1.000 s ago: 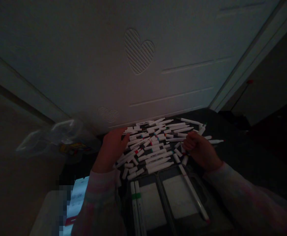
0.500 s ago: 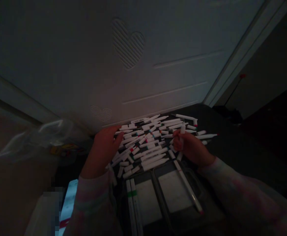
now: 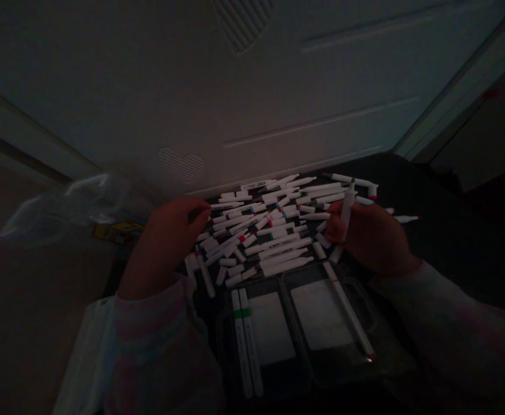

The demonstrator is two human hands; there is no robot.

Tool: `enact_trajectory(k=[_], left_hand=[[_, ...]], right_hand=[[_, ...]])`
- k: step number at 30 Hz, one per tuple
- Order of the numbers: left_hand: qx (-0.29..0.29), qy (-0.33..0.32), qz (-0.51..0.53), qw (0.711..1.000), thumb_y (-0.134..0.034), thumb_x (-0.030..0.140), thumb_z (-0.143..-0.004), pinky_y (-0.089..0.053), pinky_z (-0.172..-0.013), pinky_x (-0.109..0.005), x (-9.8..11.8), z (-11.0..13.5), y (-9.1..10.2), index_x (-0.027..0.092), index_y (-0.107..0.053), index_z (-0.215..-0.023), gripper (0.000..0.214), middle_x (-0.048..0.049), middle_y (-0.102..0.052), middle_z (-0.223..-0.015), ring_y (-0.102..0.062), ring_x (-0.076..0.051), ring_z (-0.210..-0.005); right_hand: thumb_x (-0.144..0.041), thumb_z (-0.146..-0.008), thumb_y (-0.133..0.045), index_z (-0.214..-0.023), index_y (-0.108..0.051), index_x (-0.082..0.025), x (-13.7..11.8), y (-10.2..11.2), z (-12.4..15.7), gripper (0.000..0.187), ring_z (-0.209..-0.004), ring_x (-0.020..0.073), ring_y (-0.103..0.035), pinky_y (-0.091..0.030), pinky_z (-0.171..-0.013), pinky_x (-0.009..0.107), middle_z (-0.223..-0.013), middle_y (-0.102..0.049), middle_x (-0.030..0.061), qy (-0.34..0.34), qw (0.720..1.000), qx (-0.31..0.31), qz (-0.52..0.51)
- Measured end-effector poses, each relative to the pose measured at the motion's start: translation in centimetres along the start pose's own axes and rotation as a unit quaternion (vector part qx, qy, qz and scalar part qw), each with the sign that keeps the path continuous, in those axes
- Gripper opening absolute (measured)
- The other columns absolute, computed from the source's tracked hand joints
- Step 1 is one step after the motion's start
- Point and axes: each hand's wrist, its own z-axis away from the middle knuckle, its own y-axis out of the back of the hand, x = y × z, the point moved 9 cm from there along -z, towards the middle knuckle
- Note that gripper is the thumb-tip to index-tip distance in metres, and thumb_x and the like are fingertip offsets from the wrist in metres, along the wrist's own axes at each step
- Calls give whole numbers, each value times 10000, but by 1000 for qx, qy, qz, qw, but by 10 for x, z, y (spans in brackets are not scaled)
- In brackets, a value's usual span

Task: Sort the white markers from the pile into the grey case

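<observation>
My right hand [image 3: 371,236] is closed around a white marker [image 3: 348,207], held nearly upright with a small dark green end on top, over the right side of a marker pile. My left hand [image 3: 166,242] hovers at the pile's left edge; thumb and index tips come close together by the end of a white marker [image 3: 226,206]. Whether something is between them is too dark to make out. Many loose white markers and caps [image 3: 282,253] lie heaped together. Below them is a clear two-part case [image 3: 282,297], with two green-banded markers [image 3: 246,340] in its left half and one marker [image 3: 351,314] across its right half.
Behind the pile rises a pale panel [image 3: 278,104] with raised hearts and bars. A crumpled clear plastic wrapper [image 3: 75,202] and a yellow box [image 3: 116,231] are at the left. A pale flat object [image 3: 83,357] lies beside my left sleeve. The dark surface [image 3: 434,248] extends right.
The view has tipped down, shifting the pile up and right. My right hand still holds the marker, now turned more upright with its end showing. My left hand has drawn slightly left, fingertips closer together.
</observation>
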Motion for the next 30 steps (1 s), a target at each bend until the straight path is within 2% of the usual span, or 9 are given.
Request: enact_trajectory(k=[5, 10, 12, 18, 25, 28, 30], left_hand=[[-55, -11, -35, 998, -447, 271, -778, -444, -707, -289, 3, -2, -18, 205, -652, -851, 227, -29, -671, -882, -600, -196, -783], [-201, -50, -68, 976, -474, 239, -721, -398, -582, -248, 10, 2, -60, 181, -644, -721, 180, -32, -661, -764, -585, -167, -690], [-230, -65, -82, 967, -483, 234, -705, -380, -563, -243, 10, 3, -74, 182, -635, -698, 160, -33, -657, -742, -578, -160, -677], [-252, -68, -108, 959, -499, 248, -677, -368, -552, -256, 13, 2, -93, 185, -617, -703, 136, -45, -656, -752, -579, -176, -699], [-244, -79, -118, 959, -452, 173, -678, -342, -520, -261, 25, 6, -93, 170, -589, -690, 137, -53, -619, -672, -551, -168, -614], [-232, -99, -87, 964, -453, 180, -669, -334, -507, -250, 29, 4, -90, 178, -562, -674, 109, -32, -601, -665, -535, -155, -594], [-207, -106, -38, 972, -479, 199, -651, -344, -518, -241, 34, 1, -81, 183, -542, -658, 65, -19, -591, -673, -528, -147, -599]], right_hand=[[-296, -734, -457, -710, -594, -194, 0, 2, 0, 172, -490, 111, -369, -317, -456, 246, -493, -389, 10, -4, 1000, 22, 4], [-289, -756, -438, -702, -594, -195, 0, 4, 1, 190, -491, 113, -364, -326, -458, 252, -491, -371, 14, -4, 1000, 31, 6], [-288, -758, -439, -708, -591, -192, -1, 5, 1, 187, -487, 112, -363, -323, -454, 251, -495, -370, 15, -3, 999, 32, 5], [-291, -768, -431, -717, -589, -192, -1, 6, 0, 193, -486, 109, -366, -327, -462, 251, -501, -365, 12, 0, 1000, 27, 1], [-299, -743, -461, -706, -603, -176, -2, 4, 0, 191, -477, 100, -370, -316, -457, 237, -488, -383, 4, 2, 1000, 22, -5], [-309, -736, -481, -728, -603, -167, -3, 1, -1, 187, -467, 95, -379, -316, -467, 233, -475, -398, -7, 18, 1000, 12, -4], [-341, -733, -489, -736, -598, -165, -2, -1, -1, 207, -458, 92, -382, -322, -477, 233, -460, -402, -16, 30, 1000, -2, 4]])
